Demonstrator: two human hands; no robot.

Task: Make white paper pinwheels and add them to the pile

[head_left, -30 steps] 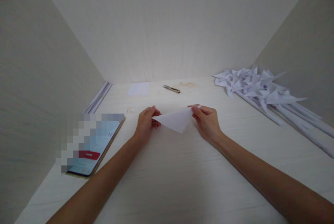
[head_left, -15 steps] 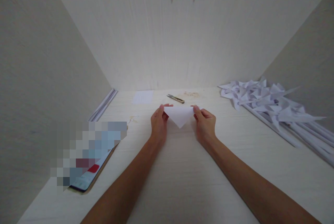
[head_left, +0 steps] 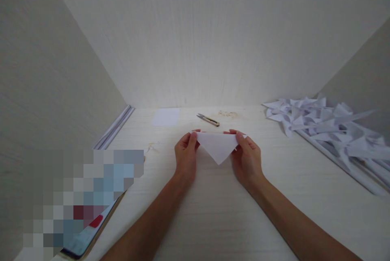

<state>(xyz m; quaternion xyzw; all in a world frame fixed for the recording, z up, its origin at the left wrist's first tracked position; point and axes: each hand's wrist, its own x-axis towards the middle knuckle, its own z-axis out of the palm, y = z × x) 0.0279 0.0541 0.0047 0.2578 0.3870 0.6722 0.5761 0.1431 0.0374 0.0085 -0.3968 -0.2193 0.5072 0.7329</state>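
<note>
**Holding one folded paper triangle (head_left: pixel 217 146) level**

Pinching it at centre frame by both upper corners, closed on it with left hand (head_left: pixel 185 155) and right hand (head_left: pixel 250 157). Levelled since one second ago, when tilted down to the left. Just above, one pair of snips (head_left: pixel 210 120); left of that, one flat white sheet (head_left: pixel 166 117). At lower left, one partly pixelated phone (head_left: pixel 81 241). At right, piled paper pinwheels (head_left: pixel 317 121), too tangled to count.

Papercraft corner between pale walls (head_left: pixel 170 42), with small snips (head_left: pixel 209 120) and heaped paper pinwheels (head_left: pixel 307 115) on the tabletop (head_left: pixel 213 220)
</note>
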